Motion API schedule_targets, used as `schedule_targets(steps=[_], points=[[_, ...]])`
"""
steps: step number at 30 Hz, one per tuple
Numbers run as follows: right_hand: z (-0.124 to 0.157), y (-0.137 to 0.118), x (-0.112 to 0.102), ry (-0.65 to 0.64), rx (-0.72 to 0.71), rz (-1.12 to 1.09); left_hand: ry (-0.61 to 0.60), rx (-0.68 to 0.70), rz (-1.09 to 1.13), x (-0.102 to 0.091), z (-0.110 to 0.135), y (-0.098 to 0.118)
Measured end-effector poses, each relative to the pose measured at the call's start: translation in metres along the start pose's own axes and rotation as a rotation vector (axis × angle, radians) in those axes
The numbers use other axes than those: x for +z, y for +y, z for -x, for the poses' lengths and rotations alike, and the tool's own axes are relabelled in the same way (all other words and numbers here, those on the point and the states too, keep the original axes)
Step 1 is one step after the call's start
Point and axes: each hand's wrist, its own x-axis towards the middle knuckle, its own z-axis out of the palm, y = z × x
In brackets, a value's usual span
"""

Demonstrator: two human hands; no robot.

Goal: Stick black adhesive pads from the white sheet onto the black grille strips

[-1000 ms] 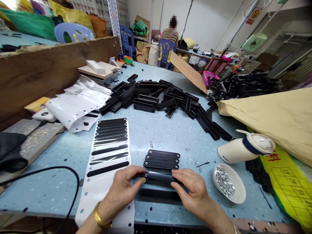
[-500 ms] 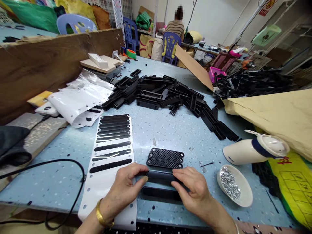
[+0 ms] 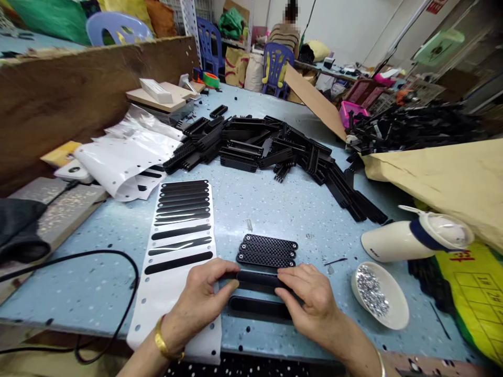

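A long black bar-shaped part (image 3: pixel 257 279) with rounded ends is pinched at its left end by my left hand (image 3: pixel 208 291) and at its right end by my right hand (image 3: pixel 308 294). Both thumbs press from the near side, fingers from the far side. Just in front lies a second smooth black bar (image 3: pixel 257 308), its right end partly behind my right thumb. Beyond my hands, several black textured bars (image 3: pixel 268 250) with silver end fittings sit side by side. To the left, a white backing sheet (image 3: pixel 178 309) carries black rounded strips (image 3: pixel 178 263).
A white bowl of small silver pieces (image 3: pixel 401 309) stands at right, beside a cream bottle (image 3: pixel 387 242) lying on its side. Black parts (image 3: pixel 239 149) are heaped across the back. A black cable (image 3: pixel 133 293) loops at left. A person (image 3: pixel 283 36) sits in the background.
My hands keep the same pinch on the black bar, which appears tipped slightly. The whole view has shifted a little; nothing else has visibly moved.
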Motion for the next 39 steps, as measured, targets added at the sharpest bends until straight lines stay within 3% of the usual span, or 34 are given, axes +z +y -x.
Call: schedule_targets(steps=[9, 17, 26, 39], points=[[-0.0016, 0.0003, 0.0002, -0.015, 0.013, -0.011, 0.050, 0.039, 0.039, 0.0014, -0.0007, -0.0021], [-0.0006, 0.0010, 0.0007, -0.028, 0.020, 0.010, 0.026, 0.097, 0.066, 0.0004, -0.0026, 0.0001], [-0.0014, -0.0001, 0.0011, -0.019, 0.026, 0.005, 0.106, 0.017, 0.011, 0.0024, 0.0008, -0.0021], [0.0001, 0.0008, 0.0017, -0.024, 0.052, 0.001, 0.055, 0.132, 0.019, 0.0004, -0.0033, 0.0009]])
